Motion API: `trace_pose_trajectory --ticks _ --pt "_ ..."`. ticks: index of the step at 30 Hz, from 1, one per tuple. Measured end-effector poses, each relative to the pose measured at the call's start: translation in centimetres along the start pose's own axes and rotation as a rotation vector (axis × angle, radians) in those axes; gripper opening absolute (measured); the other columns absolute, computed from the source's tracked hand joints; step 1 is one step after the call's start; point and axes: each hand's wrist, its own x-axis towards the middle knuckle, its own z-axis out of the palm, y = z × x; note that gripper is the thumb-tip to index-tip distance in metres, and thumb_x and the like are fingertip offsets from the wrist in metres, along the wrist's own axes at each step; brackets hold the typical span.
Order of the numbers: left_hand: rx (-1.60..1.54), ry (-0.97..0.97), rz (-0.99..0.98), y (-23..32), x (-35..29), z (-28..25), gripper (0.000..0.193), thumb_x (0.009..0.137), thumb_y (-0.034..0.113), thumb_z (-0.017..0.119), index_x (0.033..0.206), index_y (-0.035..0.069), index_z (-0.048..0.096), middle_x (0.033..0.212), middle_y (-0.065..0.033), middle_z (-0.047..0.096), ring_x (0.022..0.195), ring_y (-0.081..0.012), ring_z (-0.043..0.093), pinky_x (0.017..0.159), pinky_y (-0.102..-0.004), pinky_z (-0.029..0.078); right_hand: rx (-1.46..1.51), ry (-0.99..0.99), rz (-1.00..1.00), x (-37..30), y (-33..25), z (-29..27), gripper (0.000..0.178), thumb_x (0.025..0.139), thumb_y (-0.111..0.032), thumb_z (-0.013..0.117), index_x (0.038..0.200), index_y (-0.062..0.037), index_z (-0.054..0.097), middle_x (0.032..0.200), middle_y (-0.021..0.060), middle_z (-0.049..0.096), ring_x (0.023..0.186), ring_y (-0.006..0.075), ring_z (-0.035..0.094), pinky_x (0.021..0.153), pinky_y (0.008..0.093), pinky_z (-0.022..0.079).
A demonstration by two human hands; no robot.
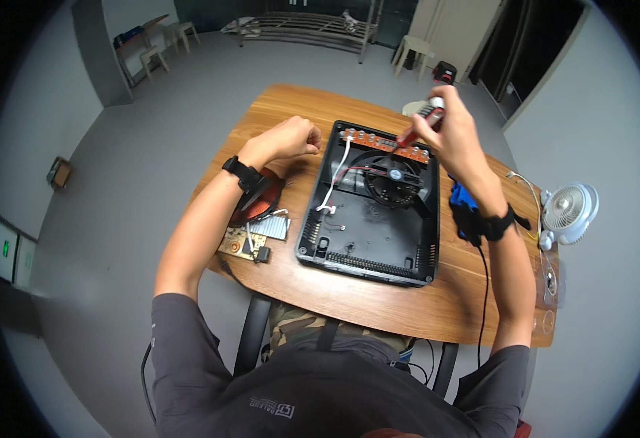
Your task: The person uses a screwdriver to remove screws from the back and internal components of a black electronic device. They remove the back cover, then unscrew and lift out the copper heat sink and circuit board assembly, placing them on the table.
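Note:
My right hand (451,128) is closed round a red-and-grey screwdriver (408,136). It slants down to the left, its tip near the upper edge of a black round fan (394,175). The fan sits inside an open black appliance housing (367,233), lying on the table in front of me. Along the housing's far edge runs an orange-brown circuit board (374,140), with a white cable (339,171) trailing from it. Just left of the housing, my left hand (294,137) is curled closed near the tabletop; its palm is hidden, so I cannot see whether it holds anything.
On the wooden table (320,299), a copper coil (265,198) and a circuit board with a heat sink (250,241) lie under my left forearm. Blue-and-black gloves (466,208) lie right of the housing. A small white fan (569,212) stands at the right edge.

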Motion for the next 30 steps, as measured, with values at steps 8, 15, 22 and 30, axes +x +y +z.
trace_pose_trajectory --ticks 8,15,22,30 --pt "-0.003 -0.007 0.132 3.2 3.6 2.6 0.030 0.080 0.012 0.080 0.107 0.000 0.075 0.095 -0.0172 0.074 0.092 -0.0335 0.071 0.082 -0.0427 0.056 -0.111 -0.011 -0.208 2.7 -0.3 4.9 0.043 0.090 -0.017 0.075 0.116 0.0027 0.046 0.100 0.0256 0.057 0.090 0.0455 0.061 0.080 0.0489 0.051" --pt "-0.096 0.026 0.159 4.7 3.7 4.8 0.037 0.082 0.025 0.082 0.110 0.004 0.073 0.098 -0.0129 0.070 0.096 -0.0322 0.068 0.085 -0.0439 0.054 -0.141 -0.082 -0.167 2.0 0.5 5.2 0.042 0.090 -0.014 0.073 0.117 0.0033 0.046 0.104 0.0253 0.055 0.089 0.0446 0.062 0.077 0.0477 0.052" --pt "-0.051 -0.007 0.127 5.1 4.3 5.5 0.039 0.080 0.029 0.084 0.111 0.007 0.075 0.101 -0.0123 0.068 0.099 -0.0305 0.067 0.088 -0.0431 0.054 -0.130 -0.085 -0.140 1.7 0.9 5.1 0.040 0.091 -0.014 0.071 0.115 0.0034 0.045 0.104 0.0249 0.055 0.088 0.0450 0.062 0.077 0.0486 0.051" --pt "-0.107 -0.029 0.087 5.1 4.5 5.6 0.041 0.079 0.027 0.083 0.110 0.002 0.075 0.104 -0.0165 0.071 0.100 -0.0334 0.068 0.090 -0.0431 0.054 -0.159 -0.066 -0.163 1.9 1.6 5.5 0.041 0.091 -0.015 0.072 0.115 0.0030 0.044 0.103 0.0247 0.055 0.090 0.0456 0.062 0.077 0.0490 0.052"
